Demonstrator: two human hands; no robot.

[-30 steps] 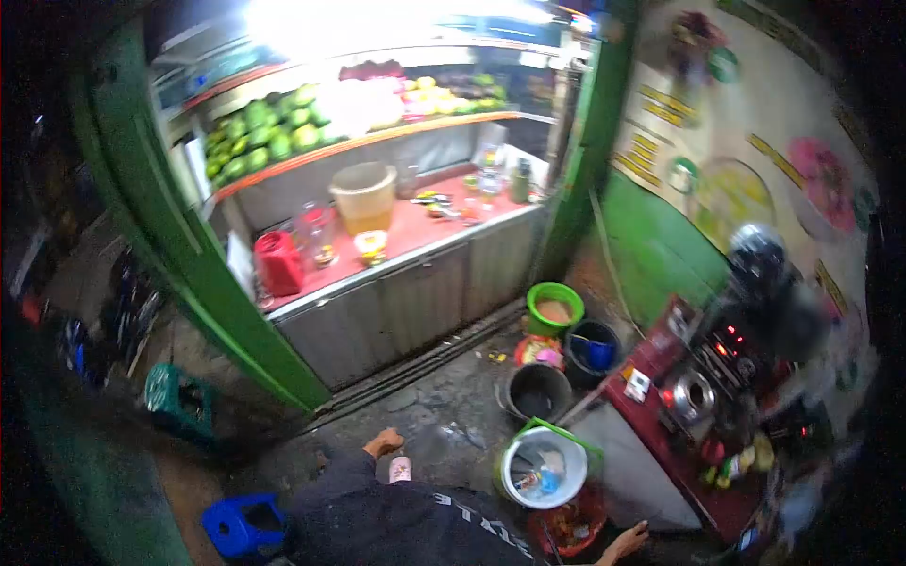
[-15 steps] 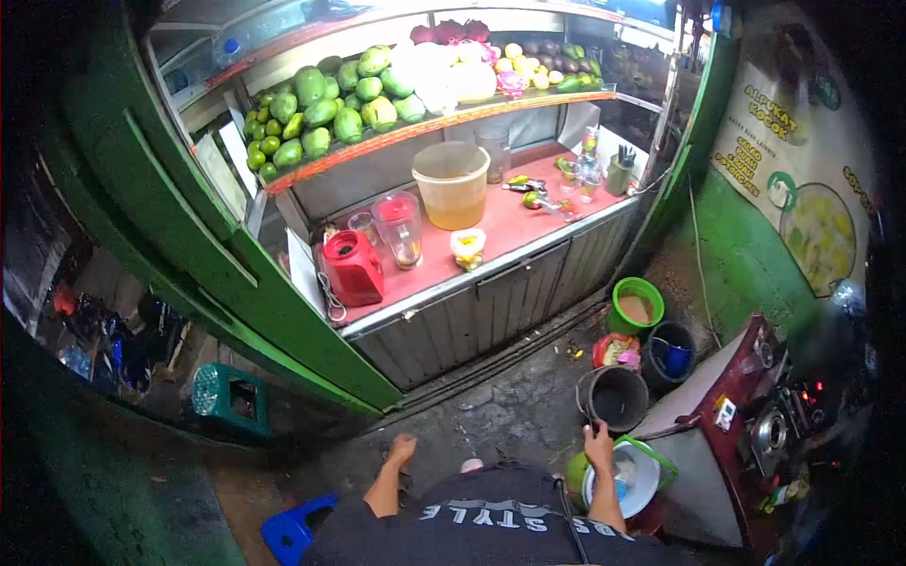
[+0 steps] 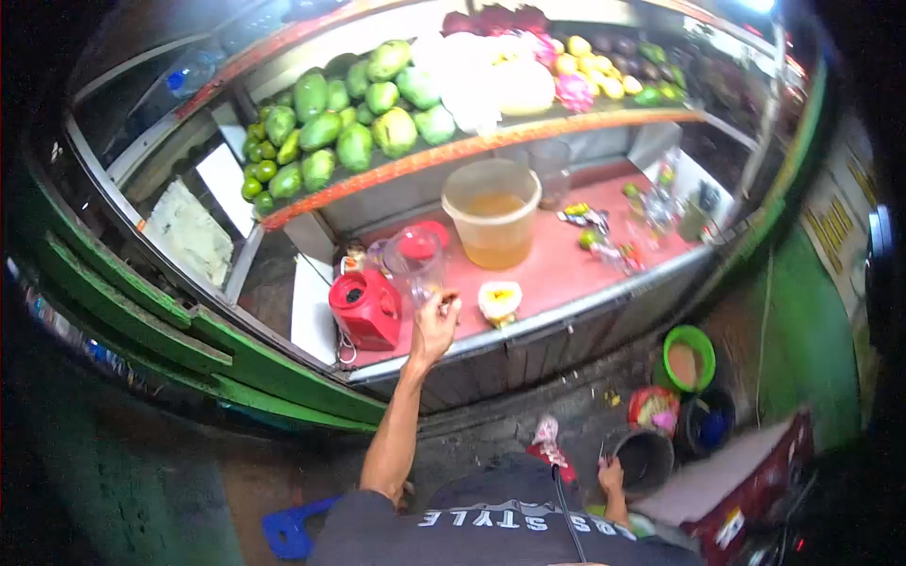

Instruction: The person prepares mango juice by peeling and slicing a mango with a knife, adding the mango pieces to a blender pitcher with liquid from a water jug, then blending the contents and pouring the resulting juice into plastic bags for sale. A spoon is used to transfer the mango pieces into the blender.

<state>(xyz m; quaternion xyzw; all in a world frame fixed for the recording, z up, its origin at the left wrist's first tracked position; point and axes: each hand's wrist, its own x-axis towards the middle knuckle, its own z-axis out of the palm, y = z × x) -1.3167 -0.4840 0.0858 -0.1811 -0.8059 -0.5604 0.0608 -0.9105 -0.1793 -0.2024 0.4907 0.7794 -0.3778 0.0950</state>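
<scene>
Forward over the red worktop point(image 3: 557, 274), the left hand point(image 3: 436, 325) has its fingers bent inward at the lower side of the clear pitcher point(image 3: 413, 264), though whether they grip it I cannot tell. That pitcher stands between the red blender base point(image 3: 366, 313) and the translucent tub point(image 3: 493, 222) of amber liquid, while low down the right hand point(image 3: 612, 474), fingers curled, is beside the dark bucket point(image 3: 645, 462), any hold on it unclear.

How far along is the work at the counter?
Done: the clear jug stands on the counter. In hand: the left hand is at it, hold unclear. Remaining, perhaps: fitting it to the red blender base, which stands bare beside it.
</scene>
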